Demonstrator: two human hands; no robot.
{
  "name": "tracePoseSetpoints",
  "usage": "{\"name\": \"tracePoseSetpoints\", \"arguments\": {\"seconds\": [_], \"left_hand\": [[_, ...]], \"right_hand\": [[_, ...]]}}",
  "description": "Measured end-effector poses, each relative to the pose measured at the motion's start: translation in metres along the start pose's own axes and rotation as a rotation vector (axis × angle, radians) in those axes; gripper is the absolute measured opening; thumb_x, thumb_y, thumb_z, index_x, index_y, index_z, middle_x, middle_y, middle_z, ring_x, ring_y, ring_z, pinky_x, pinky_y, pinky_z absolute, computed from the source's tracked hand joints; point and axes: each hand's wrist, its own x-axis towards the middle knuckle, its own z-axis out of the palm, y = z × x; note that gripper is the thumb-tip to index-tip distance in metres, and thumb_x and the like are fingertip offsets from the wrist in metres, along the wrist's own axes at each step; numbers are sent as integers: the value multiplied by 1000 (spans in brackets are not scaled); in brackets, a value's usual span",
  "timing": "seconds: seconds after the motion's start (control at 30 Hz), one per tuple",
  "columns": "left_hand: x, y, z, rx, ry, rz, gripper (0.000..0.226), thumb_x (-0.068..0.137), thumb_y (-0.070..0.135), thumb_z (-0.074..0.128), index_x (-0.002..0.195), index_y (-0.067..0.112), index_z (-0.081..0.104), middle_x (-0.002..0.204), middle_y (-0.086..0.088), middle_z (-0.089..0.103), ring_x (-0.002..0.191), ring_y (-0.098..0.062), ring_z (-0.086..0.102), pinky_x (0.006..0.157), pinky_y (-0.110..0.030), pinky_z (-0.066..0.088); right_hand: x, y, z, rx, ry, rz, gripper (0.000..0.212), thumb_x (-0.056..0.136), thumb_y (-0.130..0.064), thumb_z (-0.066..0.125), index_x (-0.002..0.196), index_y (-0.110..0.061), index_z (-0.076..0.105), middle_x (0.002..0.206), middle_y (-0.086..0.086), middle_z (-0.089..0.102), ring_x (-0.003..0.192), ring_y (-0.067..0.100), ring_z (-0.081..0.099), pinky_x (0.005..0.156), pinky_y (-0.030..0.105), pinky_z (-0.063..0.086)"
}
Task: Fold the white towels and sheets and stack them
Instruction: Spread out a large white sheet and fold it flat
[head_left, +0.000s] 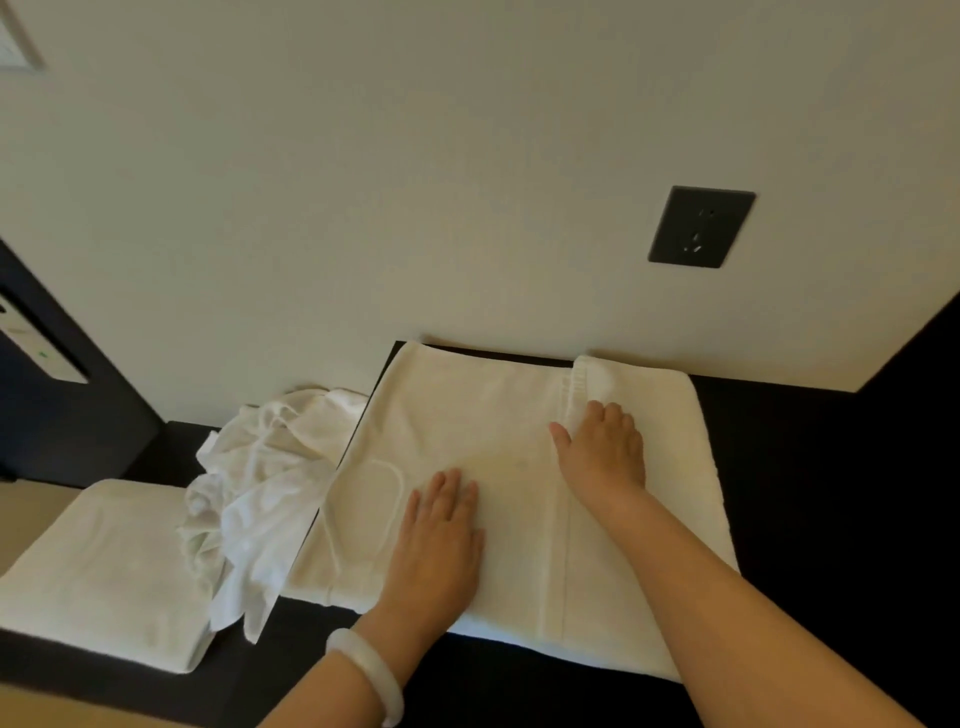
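Nearest the camera, a pale bracelet (365, 675) circles the left wrist. Just beyond it the left hand (441, 525) lies flat, fingers straight and close together, pressing on the middle of a white towel (467, 415). The right hand (602, 447) rests farther back and to the right on the same towel, apart from the left. Its thumb is stretched out and its fingers bend down over a raised hem; the tips are hidden, so I cannot tell whether it pinches the cloth. The towel is spread, partly folded, on a dark tabletop (810, 493) and reaches the wall (415, 182). To the left lies a folded towel (104, 571), with a crumpled white sheet (260, 488) heaped between the two, touching both. A dark wall socket (701, 227) sits above the tabletop.
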Motion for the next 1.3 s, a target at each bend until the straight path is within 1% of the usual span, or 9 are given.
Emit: {"name": "tracePoseSetpoints", "arguments": {"seconds": [0.1, 0.2, 0.33, 0.47, 0.63, 0.83, 0.93, 1.07, 1.3], "left_hand": [[11, -38, -17, 38, 24, -101, 57, 106, 34, 26, 158, 19, 8, 165, -3, -2, 152, -18, -5, 121, -35, -5], [21, -65, -21, 64, 6, -121, 58, 106, 38, 23, 158, 21, 3, 165, -2, -4, 152, -19, -5, 121, -35, -3], [17, -70, -6, 141, 28, -95, 66, 92, 52, -14, 152, 25, -17, 161, 3, -19, 150, -17, -16, 120, -35, -10], [18, -72, 3, 108, 73, -104, 74, 79, 52, -23, 148, 25, -20, 161, 4, -18, 145, -11, -22, 120, -35, -12], [16, -75, 6, 139, 72, -95, 67, 86, 49, -22, 149, 26, -24, 160, 3, -23, 142, -11, -28, 120, -36, -15], [16, -74, 8, 101, 100, -96, 70, 86, 50, -20, 152, 26, -20, 161, 4, -21, 144, -13, -28, 119, -36, -17], [17, -75, 10, 101, 104, -100, 68, 88, 50, -19, 152, 28, -22, 160, 5, -25, 145, -13, -28, 118, -35, -20], [19, -75, 12, 101, 114, -109, 67, 88, 50, -17, 152, 29, -21, 161, 5, -23, 145, -12, -28, 117, -35, -21], [19, -76, 14, 104, 109, -100, 67, 88, 50, -18, 152, 29, -21, 158, 5, -26, 143, -12, -30, 118, -36, -20]], "right_hand": [[16, -13, 1, -107, -120, 89, 71, 95, -60, 43, 137, -3, 38, 131, 11, 43, 116, 26, 46, 88, 37, 45], [25, -16, 5, -98, -141, 97, 48, 99, -26, 46, 138, 1, 39, 131, 14, 43, 116, 27, 51, 87, 36, 48], [25, -22, 10, -21, -33, 67, 35, 98, -4, 39, 132, 1, 43, 128, 14, 45, 111, 27, 55, 83, 32, 47], [13, -27, 27, -93, 45, 5, 46, 102, -27, 38, 141, -3, 33, 141, 12, 39, 123, 26, 43, 101, 34, 36], [22, -25, 35, -123, -152, -105, 72, 103, -49, 23, 158, -9, 0, 166, 6, -8, 152, 20, -10, 121, 48, -9], [67, -19, 17, 18, 26, -90, 69, 104, -46, 27, 157, -7, 6, 166, 8, 1, 153, 20, -3, 123, 45, -6], [86, -5, 18, -48, -196, -72, 72, 103, -50, 28, 158, -13, 1, 166, 3, -4, 153, 19, -6, 122, 48, -5], [99, 4, 10, -43, -174, -134, 56, 103, -45, 26, 148, -13, 31, 161, 4, 22, 149, 20, 11, 119, 58, 4], [40, 7, -10, -28, -172, -117, 69, 103, -54, 15, 159, -17, 0, 166, 0, -4, 152, 17, -9, 121, 52, -10]]}}
